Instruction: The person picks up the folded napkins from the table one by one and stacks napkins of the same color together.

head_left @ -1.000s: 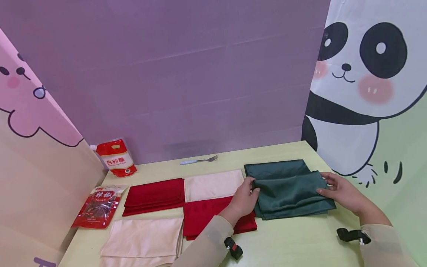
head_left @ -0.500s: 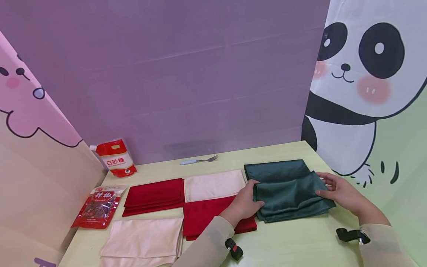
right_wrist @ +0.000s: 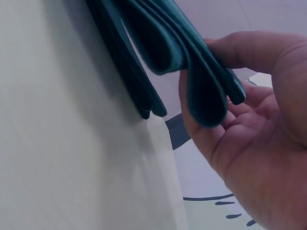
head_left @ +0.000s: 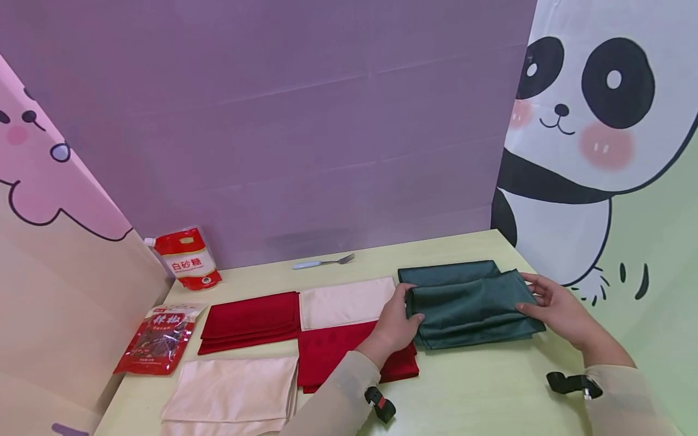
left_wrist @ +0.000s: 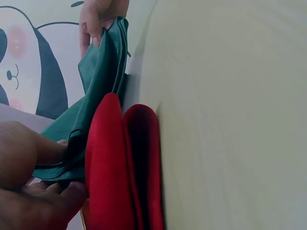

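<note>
Both hands hold a folded dark green satin cloth (head_left: 463, 303) by its two ends, slightly raised over another green layer (head_left: 447, 272) that shows behind and below it. My left hand (head_left: 397, 321) pinches the left end, thumb on top, just over the folded red cloth (head_left: 349, 348). At the right end my right hand (head_left: 558, 309) pinches the edge. In the right wrist view the upper cloth (right_wrist: 206, 91) hangs in rounded folds between thumb and fingers, apart from the flatter green layer (right_wrist: 139, 91) below. The left wrist view has the red cloth (left_wrist: 110, 163) close beside the left fingers.
Left of the hands lie a second red cloth (head_left: 251, 321), a white cloth (head_left: 346, 303) and a pale pink cloth (head_left: 231, 390). A fork (head_left: 324, 262) lies near the back wall. A sugar bag (head_left: 188, 259) and a dried chilli packet (head_left: 162, 339) stand at the left.
The upper green cloth has slid slightly toward the front, then risen and moved back, covering more of the layer behind. Both hands keep hold; the left has shifted its grip along the edge.
</note>
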`<state>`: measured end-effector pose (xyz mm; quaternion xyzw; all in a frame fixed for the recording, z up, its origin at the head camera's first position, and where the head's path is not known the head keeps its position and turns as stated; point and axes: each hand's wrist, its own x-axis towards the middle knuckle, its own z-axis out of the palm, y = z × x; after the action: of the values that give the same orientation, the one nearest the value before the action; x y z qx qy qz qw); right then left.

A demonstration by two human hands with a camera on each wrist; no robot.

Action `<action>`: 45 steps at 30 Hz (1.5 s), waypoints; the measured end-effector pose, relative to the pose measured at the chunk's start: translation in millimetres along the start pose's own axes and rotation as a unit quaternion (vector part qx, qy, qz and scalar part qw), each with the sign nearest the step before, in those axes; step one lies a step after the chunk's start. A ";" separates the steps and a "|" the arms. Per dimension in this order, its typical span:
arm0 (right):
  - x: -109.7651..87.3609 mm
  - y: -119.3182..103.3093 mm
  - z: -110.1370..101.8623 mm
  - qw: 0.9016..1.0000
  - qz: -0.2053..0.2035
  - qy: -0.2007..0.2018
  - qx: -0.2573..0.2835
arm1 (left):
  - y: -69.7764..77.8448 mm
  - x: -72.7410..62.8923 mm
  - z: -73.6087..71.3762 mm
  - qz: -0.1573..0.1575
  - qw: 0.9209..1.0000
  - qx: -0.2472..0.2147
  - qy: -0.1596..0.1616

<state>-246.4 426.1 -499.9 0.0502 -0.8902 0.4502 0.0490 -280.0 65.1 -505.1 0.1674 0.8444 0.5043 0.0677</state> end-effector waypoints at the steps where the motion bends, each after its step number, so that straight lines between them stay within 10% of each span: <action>1: 0.8 0.8 1.1 1.000 0.001 0.004 -0.001 | -0.3 0.6 -0.2 0.003 1.000 -0.007 0.005; 15: 4.9 -7.3 14.0 0.999 -0.021 0.047 0.011 | -2.3 5.7 -9.5 0.020 0.996 -0.081 0.010; 29: 14.7 -16.7 19.8 0.998 -0.024 0.063 0.011 | -7.4 12.4 -10.8 0.040 0.977 -0.190 0.087; 45: 28.3 -17.5 25.0 0.998 -0.012 0.063 0.009 | -10.8 16.6 -11.6 0.018 0.980 -0.178 0.090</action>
<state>-273.1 394.3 -496.9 0.0331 -0.8804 0.4601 0.1101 -301.1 56.6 -508.1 0.1218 0.7404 0.6609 0.0114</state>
